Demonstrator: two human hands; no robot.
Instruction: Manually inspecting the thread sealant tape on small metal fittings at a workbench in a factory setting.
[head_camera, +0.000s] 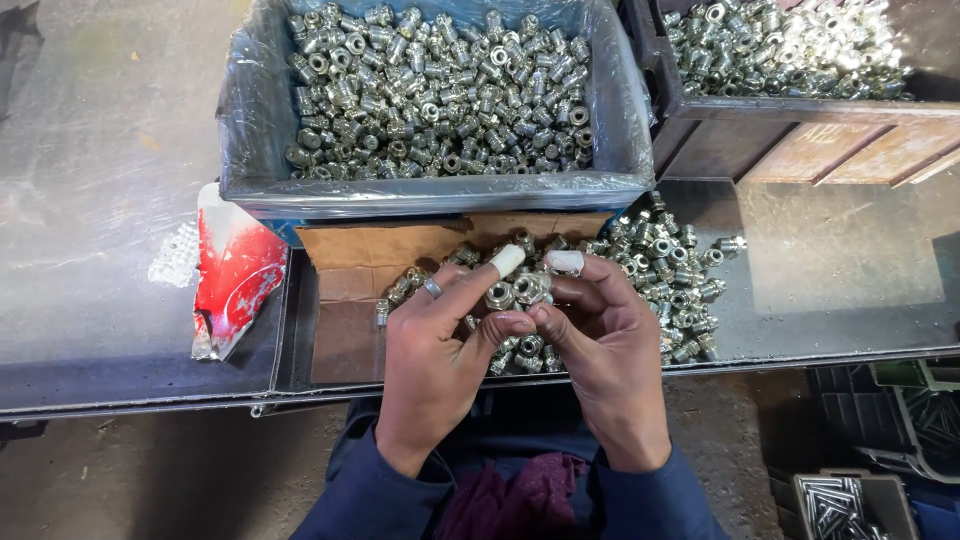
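1. Bottom centre of the frame: two dark blue sleeves (370, 495) rise from the lower edge, with a maroon cloth (520, 500) between them.
2. Lower right corner: a small tray of thin metal pins (835, 505) sits below the surface.
3. Centre of the frame: the left hand (435, 355) and the right hand (610, 350) meet over the metal surface (830, 270). Each forefinger tip carries white tape; the left hand wears a ring.
4. Finger state, left: the fingers are closed on a small silver fitting (498, 295), pinched between thumb and forefinger.
5. Finger state, right: the fingers are closed on a second silver fitting (530, 288), touching the first, held above the loose pile.
6. Under and to the right of the hands: a loose pile of fittings (670, 265) lies on the surface, partly on a flat sheet of brown cardboard (360, 260).
7. Left of centre: a red and white wrapper (235, 275) lies on the surface.
8. Upper centre: a blue bin (430, 195) lined with clear plastic holds many fittings.
9. Upper right: a dark bin (700, 115) holds more fittings.
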